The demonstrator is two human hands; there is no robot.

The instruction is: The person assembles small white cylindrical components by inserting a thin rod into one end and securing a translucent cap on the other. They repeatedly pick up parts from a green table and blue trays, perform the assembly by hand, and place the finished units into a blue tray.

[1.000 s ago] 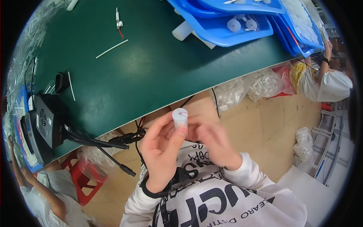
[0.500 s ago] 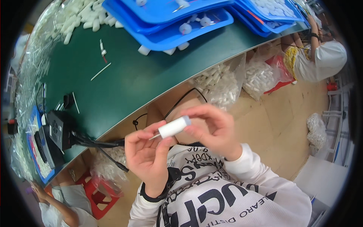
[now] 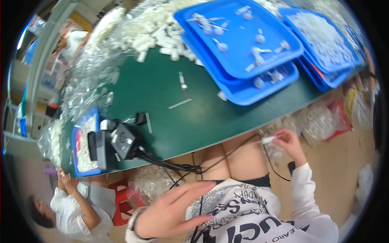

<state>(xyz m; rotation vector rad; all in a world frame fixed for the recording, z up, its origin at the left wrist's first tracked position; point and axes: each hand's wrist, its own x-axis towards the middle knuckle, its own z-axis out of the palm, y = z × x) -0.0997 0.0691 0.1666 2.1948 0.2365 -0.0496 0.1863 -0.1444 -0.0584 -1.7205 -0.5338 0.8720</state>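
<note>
My right hand (image 3: 287, 142) is out at the right, past the table's front edge, its fingers pinching a small white cylinder (image 3: 268, 140) by one end. A thin piece seems to stick out of the cylinder's far end, but it is too small to make out. Low in front of my body is my left hand (image 3: 172, 210), fingers stretched and apart, holding nothing. On the green table (image 3: 162, 117) lie a small white part with a thin red piece (image 3: 183, 81) and a thin white stick (image 3: 180, 103).
Stacked blue trays (image 3: 247, 73) with white parts stand at the back right; another tray (image 3: 326, 67) is heaped with white pieces. White cylinders (image 3: 166, 34) pile up behind. A black boxy device (image 3: 125, 141) with cables (image 3: 170, 163) sits front left. A person (image 3: 77, 202) sits at the left.
My left hand has let go of the white cylinder and dropped toward my body. My right hand has carried the cylinder off to the right. The view has shifted toward the table's left.
</note>
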